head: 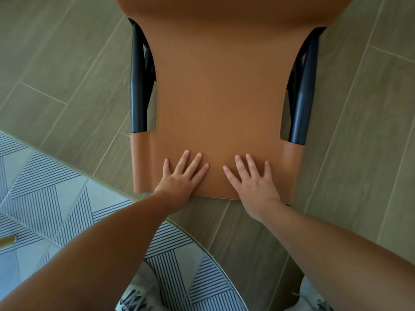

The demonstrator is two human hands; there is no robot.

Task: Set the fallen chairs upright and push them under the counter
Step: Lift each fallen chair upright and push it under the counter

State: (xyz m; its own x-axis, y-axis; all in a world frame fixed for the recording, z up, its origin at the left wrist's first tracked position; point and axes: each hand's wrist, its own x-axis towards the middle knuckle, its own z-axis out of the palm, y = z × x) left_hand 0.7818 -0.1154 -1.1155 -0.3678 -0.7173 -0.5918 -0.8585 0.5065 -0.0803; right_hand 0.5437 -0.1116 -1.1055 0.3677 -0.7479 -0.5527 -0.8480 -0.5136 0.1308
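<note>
The chair [220,97] stands directly ahead of the person on the tile floor [56,70], its tan back panel facing the camera and filling the middle of the view. Black frame tubes [137,86] run down either side of the panel into tan sleeves at its corners. Both hands lie flat on the lower part of the panel, near its bottom edge and close together. The left hand [183,173] has its fingers straight and spread, pointing up and slightly right; the right hand [252,178] mirrors it, fingers spread and pointing up-left. Neither hand grips anything. Both arms reach forward, nearly straight. A striped rug [45,187] lies at lower left, under the left arm.
</note>
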